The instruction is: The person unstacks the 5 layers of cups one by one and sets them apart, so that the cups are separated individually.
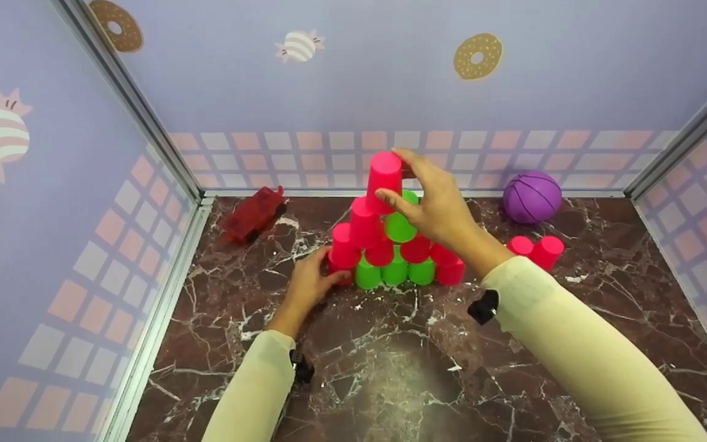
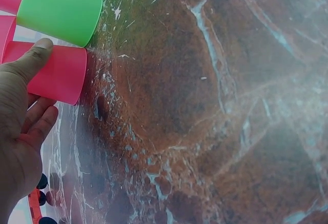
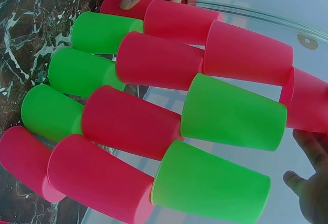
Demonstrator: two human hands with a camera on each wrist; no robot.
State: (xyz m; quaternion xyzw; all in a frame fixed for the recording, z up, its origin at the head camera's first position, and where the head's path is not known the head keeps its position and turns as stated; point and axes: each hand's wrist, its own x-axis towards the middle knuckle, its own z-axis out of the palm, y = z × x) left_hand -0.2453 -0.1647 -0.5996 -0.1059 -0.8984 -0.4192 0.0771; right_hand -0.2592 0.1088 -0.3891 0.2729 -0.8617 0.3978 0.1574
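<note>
Pink and green cups, all upside down, are stacked in a tiered wall on the marbled surface. My right hand (image 1: pixel 439 199) holds a pink cup (image 1: pixel 385 175) at the top, thumb in front and fingers behind. That cup overlaps a pink cup (image 3: pixel 248 52) and a green cup (image 3: pixel 233 112) of the tier below. My left hand (image 1: pixel 310 282) grips the pink cup (image 2: pixel 59 73) at the left end of the bottom row, thumb across its front. Beside it stands a green cup (image 2: pixel 61 15). Another green cup (image 3: pixel 210 180) ends the upper tier on the right.
Two more pink cups (image 1: pixel 548 248) stand apart on the right, with a purple ball (image 1: pixel 532 196) behind them. A red toy vehicle (image 1: pixel 254 215) lies at the back left. Patterned walls (image 1: pixel 384 92) enclose the marbled surface (image 1: pixel 390 368) at the back and sides.
</note>
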